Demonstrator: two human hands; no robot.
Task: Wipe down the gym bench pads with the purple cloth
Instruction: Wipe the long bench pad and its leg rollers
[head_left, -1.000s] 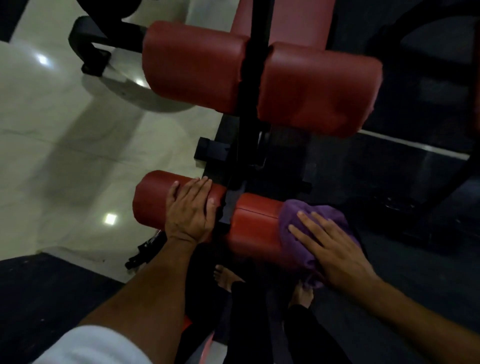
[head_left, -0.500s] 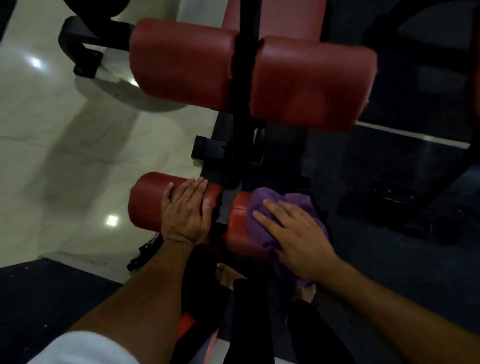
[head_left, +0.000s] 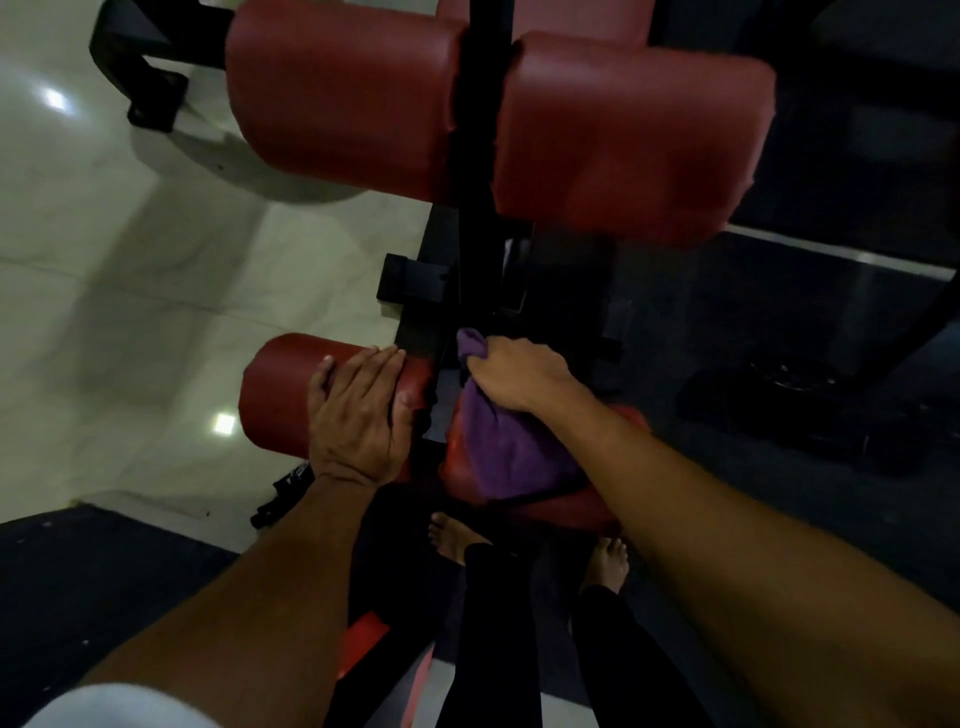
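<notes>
From the head view, the right hand (head_left: 519, 376) is gripping the purple cloth (head_left: 511, 447) with curled fingers, having slid it leftward along the lower right pad (head_left: 592, 506) to the inner end beside the black frame post (head_left: 480, 156). The left hand (head_left: 358, 410) is still lying flat, fingers straight, on the lower left pad (head_left: 280, 395). The camera is sitting closer than before.

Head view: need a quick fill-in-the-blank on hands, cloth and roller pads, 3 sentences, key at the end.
The right hand grips a cloth whose colour is ____.
The left hand rests flat on the lower-left roller pad, which is ____ in colour.
The cloth lies on the lower-right roller pad, on the ____ side of the black frame post.
Missing words: purple; red; right
</notes>
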